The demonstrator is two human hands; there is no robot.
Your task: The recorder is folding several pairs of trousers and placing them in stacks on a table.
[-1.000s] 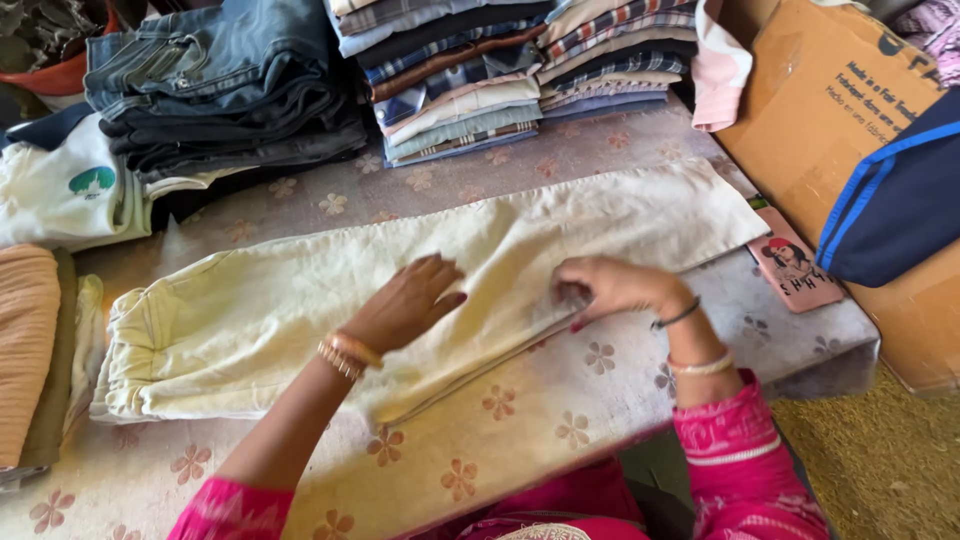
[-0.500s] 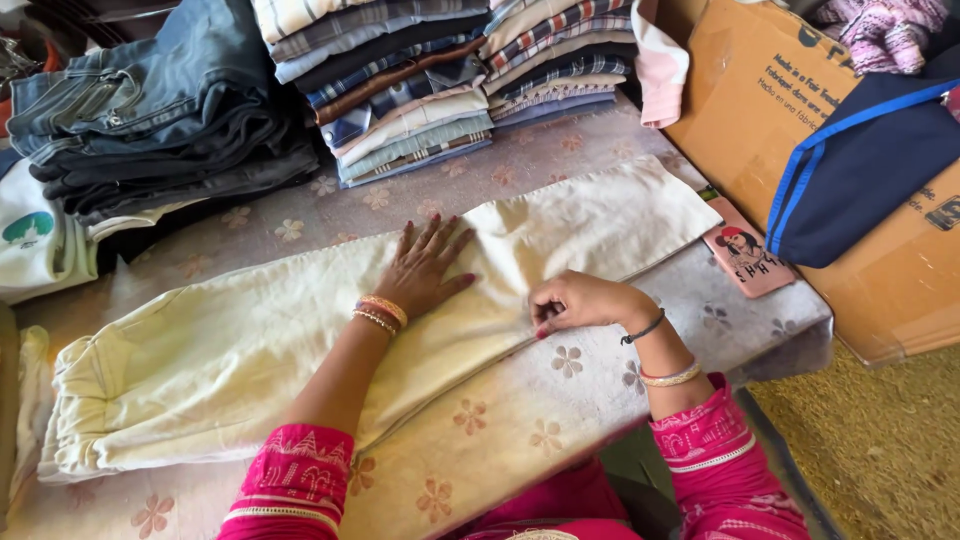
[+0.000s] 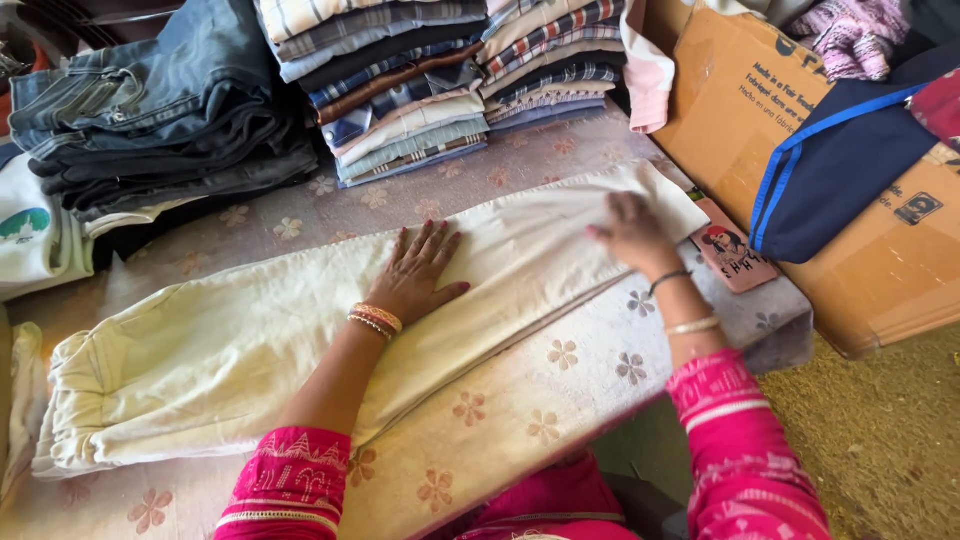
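Smoothing pale trousers, folded lengthwise, on the flowered surface

Smoothing was the work in hand. The cream trousers lay stretched across the flower-patterned surface, waistband at the person's left, hems at the right, and the legs seemed already laid one over the other. The left hand pressed flat on the middle of the cloth, fingers spread and gripping nothing. The right hand rested palm down near the hem end, its fingers also loose on the fabric, not pinching it. By my reading the lengthwise fold was done and any crosswise folds were yet to be made, since the garment lay at full length. Behind it stood a stack of jeans and a pile of folded checked shirts; a cardboard box stood at the right.
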